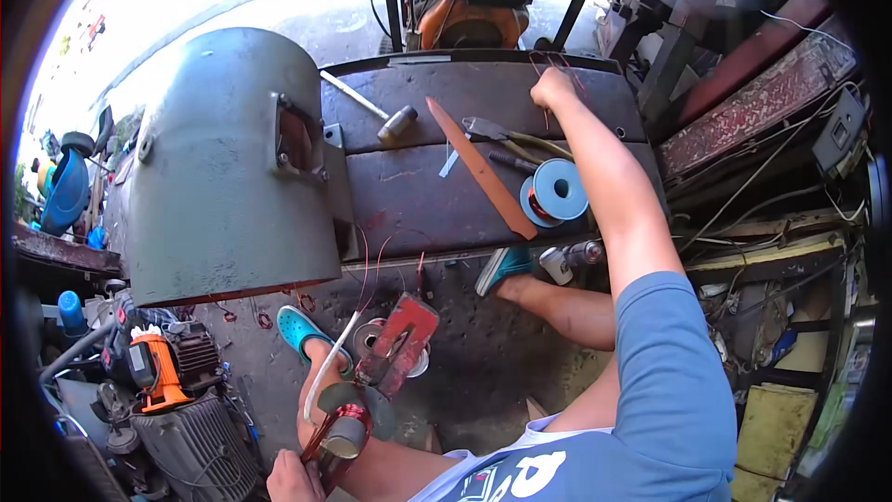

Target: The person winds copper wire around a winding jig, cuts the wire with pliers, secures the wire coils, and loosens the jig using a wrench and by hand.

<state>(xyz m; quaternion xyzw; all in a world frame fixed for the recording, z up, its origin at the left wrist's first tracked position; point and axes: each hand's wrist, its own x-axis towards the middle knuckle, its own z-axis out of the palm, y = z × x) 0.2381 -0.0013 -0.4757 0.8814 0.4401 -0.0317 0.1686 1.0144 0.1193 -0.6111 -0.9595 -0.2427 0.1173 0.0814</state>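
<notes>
My right hand [555,88] is stretched out to the bench's far right corner, its fingers closed around thin copper wire [572,77]. Low in the view, my left hand [294,478] is closed at the copper coil [333,439], whose windings go round a grey cylindrical former [345,437]. A red metal bracket [405,330] stands just beyond the former. Fine copper strands and a white sleeve [332,358] rise from the coil area. A blue spool [560,189] of copper wire lies on the bench below my right forearm.
A large green-grey motor housing [232,167] fills the bench's left end. On the bench [400,191] lie a hammer [398,123], an orange-brown wedge strip [483,172] and pliers [506,135]. Motors [200,451] stand at lower left, an engine [474,0] beyond the bench.
</notes>
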